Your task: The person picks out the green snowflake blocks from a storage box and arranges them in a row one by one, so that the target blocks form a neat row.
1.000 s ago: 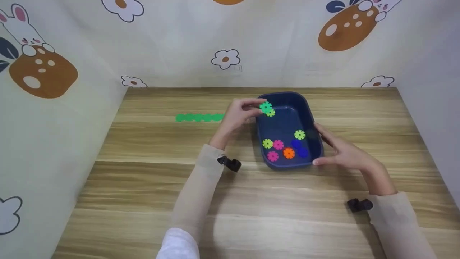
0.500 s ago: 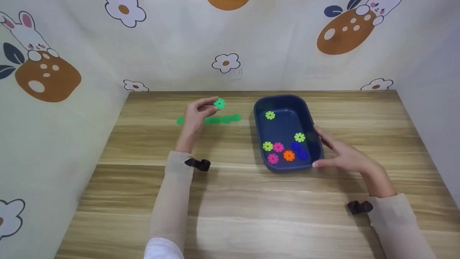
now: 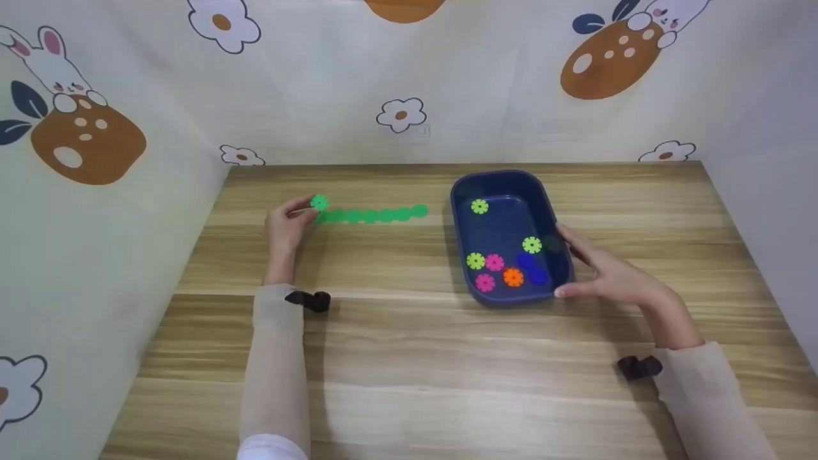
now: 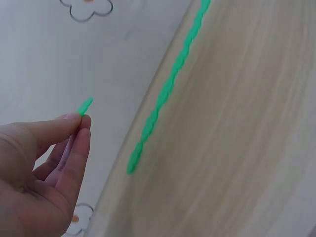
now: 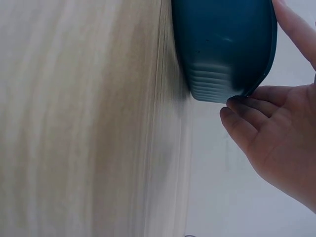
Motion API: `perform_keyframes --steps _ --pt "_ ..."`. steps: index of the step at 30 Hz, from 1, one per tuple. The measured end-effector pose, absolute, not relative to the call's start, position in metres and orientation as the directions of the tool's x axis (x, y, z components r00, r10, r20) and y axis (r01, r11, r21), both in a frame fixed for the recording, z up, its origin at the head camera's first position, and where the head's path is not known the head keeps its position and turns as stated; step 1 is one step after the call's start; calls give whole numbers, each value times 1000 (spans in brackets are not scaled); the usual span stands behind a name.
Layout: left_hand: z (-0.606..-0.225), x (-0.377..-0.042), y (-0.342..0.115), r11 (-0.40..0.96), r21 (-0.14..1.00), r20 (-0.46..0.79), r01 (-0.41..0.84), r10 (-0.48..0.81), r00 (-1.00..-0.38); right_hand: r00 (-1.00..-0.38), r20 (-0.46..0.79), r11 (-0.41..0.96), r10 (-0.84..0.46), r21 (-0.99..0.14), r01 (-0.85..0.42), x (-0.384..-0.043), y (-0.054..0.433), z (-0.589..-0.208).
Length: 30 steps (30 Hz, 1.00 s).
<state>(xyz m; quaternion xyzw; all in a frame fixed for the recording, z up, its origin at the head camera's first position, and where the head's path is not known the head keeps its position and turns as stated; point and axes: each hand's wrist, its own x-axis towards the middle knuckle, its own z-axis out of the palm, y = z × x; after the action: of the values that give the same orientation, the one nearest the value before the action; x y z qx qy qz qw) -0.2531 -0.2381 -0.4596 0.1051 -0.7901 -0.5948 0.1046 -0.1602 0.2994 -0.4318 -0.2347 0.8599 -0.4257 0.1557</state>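
My left hand (image 3: 285,231) pinches a green notched plastic disc (image 3: 319,203) between thumb and fingertips. In the left wrist view that disc (image 4: 86,106) shows edge-on, apart from a chain of linked green discs (image 4: 168,89). The chain (image 3: 377,216) lies across the back left of the table, its left end close by the pinched disc in the head view. My right hand (image 3: 607,271) rests against the near right corner of a dark blue bin (image 3: 461,255), thumb and fingers spread. Its fingertips touch the bin's outer wall (image 5: 222,49) in the right wrist view.
Inside the bin lie several loose notched discs: yellow-green (image 3: 532,245), pink (image 3: 494,262), orange (image 3: 513,276) and blue (image 3: 537,276). The wooden table (image 3: 409,358) meets a patterned backdrop (image 3: 319,96) at its back edge.
My left hand has carried the green disc from over the bin leftward to the chain's left end. My right hand has stayed at the bin's corner.
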Motion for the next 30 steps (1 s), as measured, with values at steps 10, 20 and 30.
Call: perform_keyframes --steps 10,20,30 --pt "-475 -247 -269 485 844 -37 -230 -375 -926 -846 -70 540 -529 -796 -272 -161 300 -432" --pt "-477 -252 -267 643 722 -11 -256 -359 -933 -843 -63 531 -535 -801 -277 -161 301 -430" --pt "-471 -255 -261 678 675 -88 -292 -319 -944 -843 -64 507 -534 -823 -258 -160 301 -431"
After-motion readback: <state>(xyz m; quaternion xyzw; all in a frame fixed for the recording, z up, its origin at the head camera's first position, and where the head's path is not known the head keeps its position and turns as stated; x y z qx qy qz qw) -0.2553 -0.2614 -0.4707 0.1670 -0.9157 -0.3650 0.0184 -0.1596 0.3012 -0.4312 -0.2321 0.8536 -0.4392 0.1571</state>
